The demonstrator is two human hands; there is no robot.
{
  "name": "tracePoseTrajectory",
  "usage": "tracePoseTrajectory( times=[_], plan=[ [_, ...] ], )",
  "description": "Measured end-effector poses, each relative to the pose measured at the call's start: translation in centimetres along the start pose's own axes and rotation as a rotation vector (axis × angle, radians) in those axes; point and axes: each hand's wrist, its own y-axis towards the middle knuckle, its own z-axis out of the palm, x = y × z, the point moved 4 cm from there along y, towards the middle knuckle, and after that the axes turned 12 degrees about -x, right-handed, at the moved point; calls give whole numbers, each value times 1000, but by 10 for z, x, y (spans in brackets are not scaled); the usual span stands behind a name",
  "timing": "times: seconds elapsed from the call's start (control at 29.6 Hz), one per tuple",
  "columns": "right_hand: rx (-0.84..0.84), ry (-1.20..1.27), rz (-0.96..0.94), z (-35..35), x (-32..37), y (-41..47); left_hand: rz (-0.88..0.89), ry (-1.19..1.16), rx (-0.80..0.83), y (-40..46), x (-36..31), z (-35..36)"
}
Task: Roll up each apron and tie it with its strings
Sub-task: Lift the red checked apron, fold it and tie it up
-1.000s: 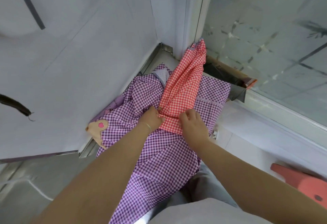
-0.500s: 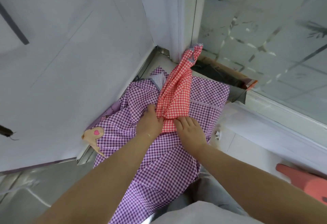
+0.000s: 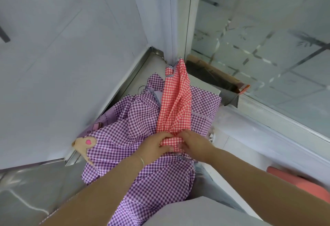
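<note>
Near the centre of the frame, a long red-and-white gingham apron (image 3: 175,108) lies lengthwise on top of a wider purple-and-white gingham apron (image 3: 135,129), its far end reaching toward the corner where a pale tiled wall (image 3: 62,47) in the upper left meets a frosted patterned glass panel (image 3: 267,38) in the upper right. The near end of the red apron is bunched into a small roll, and both hands hold it: the left hand (image 3: 154,145), with a thin bracelet (image 3: 142,159) at the wrist, has its fingers curled over the roll from the left, and the right hand (image 3: 193,142) grips it from the right, fingers tucked under the fabric. A tan appliqué patch with a pink heart (image 3: 85,143) sits at the purple apron's left edge. A coral plastic stool (image 3: 301,183) shows at the lower right.
</note>
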Motion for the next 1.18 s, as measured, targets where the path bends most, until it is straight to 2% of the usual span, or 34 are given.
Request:
tracePoseTrajectory(
  times=[0.07, 0.14, 0.2, 0.27, 0.34, 0.44, 0.51, 0.64, 0.74, 0.81, 0.88, 0.95, 0.98, 1.08, 1.18],
  plan=[
    [19, 76, 69, 1, -6, 9, -132, -175, -100, 6, 3, -2],
    [39, 54, 89, 5, -9, 12, -183, -202, -171, 10, 4, -3],
    [-54, -10, 66, 6, -7, 8, -198, -158, -192, 14, 2, -1],
    [-243, -133, 17, 2, -1, 1, -242, -110, -183, 18, -2, 0],
    [-331, -270, -57, 4, 8, -5, -282, -12, -159, 24, -5, -1],
    [-367, -293, -204, 18, 14, -13, -332, 87, -128, 33, -10, -4],
    [-360, -317, -237, 25, 7, -17, -376, 69, -149, 34, -11, -3],
    [-394, -312, -310, 18, 1, -8, -535, -86, -496, 22, -7, 1],
    [-396, -210, -270, 10, -2, 2, -640, -77, -593, 13, -6, 7],
    [-354, -145, -230, 4, -5, 8, -551, -79, -647, 10, -13, 7],
    [-319, -82, -174, -4, -10, 16, -236, 110, -714, 7, -29, 1],
    [-255, 14, -102, -14, -13, 27, 37, 297, -648, 7, -33, 0],
    [-235, 35, -87, -18, -18, 33, 106, 351, -576, 9, -31, 1],
    [-96, 24, -65, -21, -27, 47, 166, 432, -424, 17, -19, -4],
    [9, 96, 21, -21, -35, 61, 107, 487, -335, 36, -24, -18]
  ],
)
